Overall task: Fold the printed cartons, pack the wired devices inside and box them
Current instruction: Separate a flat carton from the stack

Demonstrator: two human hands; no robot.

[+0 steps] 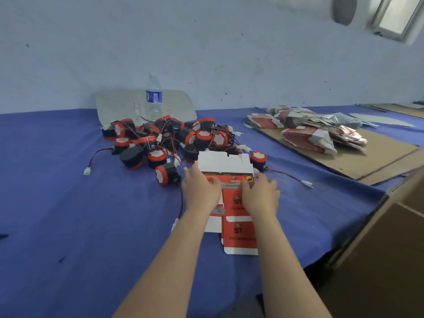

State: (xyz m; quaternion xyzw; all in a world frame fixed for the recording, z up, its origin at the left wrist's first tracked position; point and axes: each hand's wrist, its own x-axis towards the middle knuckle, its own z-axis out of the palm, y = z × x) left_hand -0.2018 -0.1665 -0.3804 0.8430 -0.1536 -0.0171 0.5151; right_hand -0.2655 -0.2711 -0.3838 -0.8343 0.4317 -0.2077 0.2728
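Note:
A flat red and white printed carton [236, 203] lies on the blue cloth in front of me, its far white flaps [223, 162] tilted up. My left hand [199, 191] and my right hand [260, 195] both rest on the carton's upper part, fingers pressing along the fold below the white flaps. Behind it is a heap of several black and red round wired devices [165, 141] with red and black leads and white plugs. One device [258, 158] sits just right of the flaps.
A stack of flat printed cartons [307, 131] lies on a cardboard sheet [367, 161] at the right. A water bottle [153, 97] stands at the back beside a clear plastic bag [114, 104]. A large brown cardboard box [385, 244] stands at the table's right edge.

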